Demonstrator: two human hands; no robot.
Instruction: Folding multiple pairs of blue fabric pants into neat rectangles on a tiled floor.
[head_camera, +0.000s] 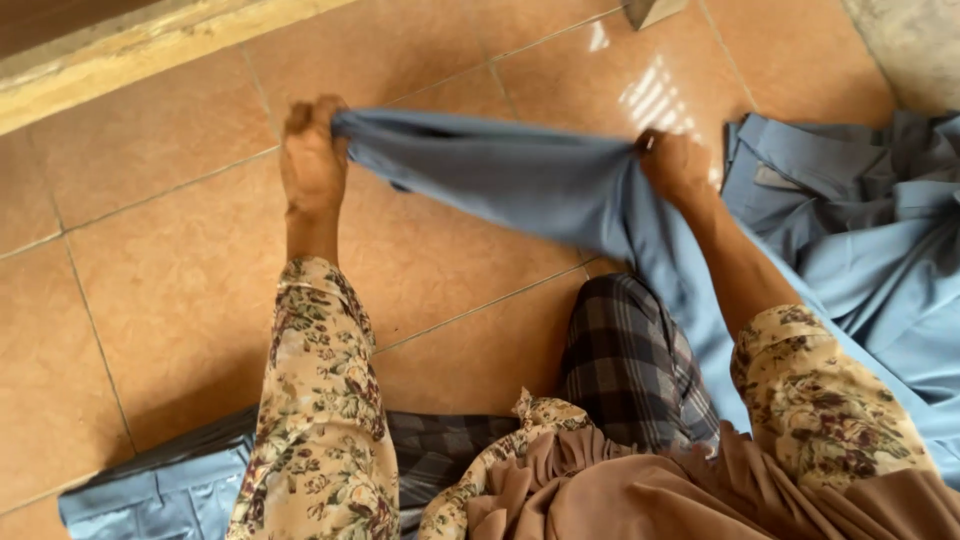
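Both hands close their grip on one blue-grey cotton garment (520, 180), stretched taut between them just above the floor: the left hand (312, 160) pinches its far end in a fist, and the right hand (675, 170) clamps a fold further along the same cloth. The garment's long axis runs side to side from one hand to the other, then bends down past the right hand and trails toward the person's lap.

The orange glazed tile floor (170, 290) carries everything. To the right of the stretched garment lies a heap of matching blue-grey clothing (860, 230), touching its trailing part. Nearer the person than the garment is a dark checked cloth (630, 360) over the knee. Below the left forearm, a folded blue-grey piece (150, 495) lies at the bottom edge. Floral beige sleeves (320, 400) cover both forearms.
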